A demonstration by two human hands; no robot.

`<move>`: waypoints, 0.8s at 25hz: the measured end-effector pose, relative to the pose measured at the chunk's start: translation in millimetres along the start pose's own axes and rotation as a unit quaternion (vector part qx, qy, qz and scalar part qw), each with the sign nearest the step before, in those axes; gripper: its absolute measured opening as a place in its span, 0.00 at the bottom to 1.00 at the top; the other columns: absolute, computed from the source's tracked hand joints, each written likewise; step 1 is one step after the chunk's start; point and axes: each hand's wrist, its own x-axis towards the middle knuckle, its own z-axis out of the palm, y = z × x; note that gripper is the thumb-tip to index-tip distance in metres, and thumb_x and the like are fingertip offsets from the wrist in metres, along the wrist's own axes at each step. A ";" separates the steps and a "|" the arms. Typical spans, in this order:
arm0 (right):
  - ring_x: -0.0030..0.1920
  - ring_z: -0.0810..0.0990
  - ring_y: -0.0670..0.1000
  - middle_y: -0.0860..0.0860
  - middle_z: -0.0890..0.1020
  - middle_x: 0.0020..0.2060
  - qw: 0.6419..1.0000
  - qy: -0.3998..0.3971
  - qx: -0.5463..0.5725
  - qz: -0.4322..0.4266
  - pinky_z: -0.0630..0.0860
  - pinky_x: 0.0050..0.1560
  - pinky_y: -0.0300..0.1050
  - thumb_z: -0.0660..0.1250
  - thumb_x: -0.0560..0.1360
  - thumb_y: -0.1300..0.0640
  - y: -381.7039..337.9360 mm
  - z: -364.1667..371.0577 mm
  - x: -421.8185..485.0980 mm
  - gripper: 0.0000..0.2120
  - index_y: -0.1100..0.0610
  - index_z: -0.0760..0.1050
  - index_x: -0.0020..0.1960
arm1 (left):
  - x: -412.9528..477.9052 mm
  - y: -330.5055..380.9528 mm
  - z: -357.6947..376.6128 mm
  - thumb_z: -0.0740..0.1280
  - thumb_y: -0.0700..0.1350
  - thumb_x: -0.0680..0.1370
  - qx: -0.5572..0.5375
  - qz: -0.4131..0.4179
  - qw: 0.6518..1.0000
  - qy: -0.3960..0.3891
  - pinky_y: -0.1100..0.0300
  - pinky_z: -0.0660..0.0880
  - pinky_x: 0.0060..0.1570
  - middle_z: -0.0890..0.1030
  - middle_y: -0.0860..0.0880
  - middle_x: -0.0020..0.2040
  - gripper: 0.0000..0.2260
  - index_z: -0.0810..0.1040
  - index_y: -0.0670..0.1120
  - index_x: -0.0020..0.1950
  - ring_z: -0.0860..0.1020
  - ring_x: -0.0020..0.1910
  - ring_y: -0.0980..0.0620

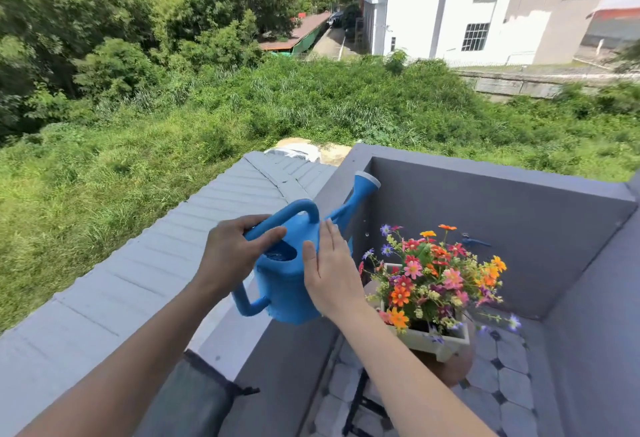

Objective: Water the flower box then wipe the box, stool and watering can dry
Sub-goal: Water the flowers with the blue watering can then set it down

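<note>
A blue plastic watering can [287, 284] hangs in the air over the grey balcony wall, its spout and rose [366, 184] pointing up and to the right. My left hand [235, 253] grips its top handle. My right hand [332, 274] lies flat against the can's right side, fingers straight. Right of the can, a white flower box [446, 343] full of red, orange, pink and purple flowers [433, 274] stands on a round brown stool [453, 367] with black legs. No water is visibly pouring.
The grey parapet [485, 177] encloses the balcony corner on three sides. A pale tiled floor [509, 384] lies below the stool. A small blue tap [474, 241] sticks out of the back wall. Beyond the wall are a corrugated roof [138, 263] and grass.
</note>
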 end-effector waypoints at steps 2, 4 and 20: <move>0.79 0.47 0.50 0.54 0.52 0.79 1.000 0.012 -0.005 0.010 0.44 0.77 0.46 0.45 0.81 0.45 2.2 -3.7 -11.0 0.30 0.59 0.49 0.78 | 3.8 5.3 2.8 0.73 0.45 0.71 0.041 0.023 0.999 -0.024 0.72 0.74 0.38 0.85 0.57 0.36 0.07 0.82 0.58 0.40 0.81 0.34 0.63; 0.79 0.46 0.51 0.54 0.51 0.79 1.000 0.014 -0.013 0.018 0.44 0.77 0.46 0.46 0.81 0.45 4.0 -5.1 -21.0 0.30 0.60 0.49 0.78 | 3.8 6.6 6.3 0.74 0.45 0.70 0.068 0.033 0.996 -0.044 0.65 0.76 0.42 0.85 0.53 0.36 0.06 0.82 0.56 0.42 0.81 0.36 0.61; 0.78 0.40 0.53 0.56 0.44 0.79 0.996 0.018 0.069 0.055 0.34 0.70 0.40 0.29 0.64 0.31 -21.3 21.3 -61.6 0.50 0.59 0.43 0.78 | 10.0 38.4 -14.1 0.73 0.46 0.72 0.276 0.126 0.939 -0.160 0.75 0.69 0.36 0.84 0.59 0.34 0.04 0.84 0.53 0.46 0.78 0.35 0.65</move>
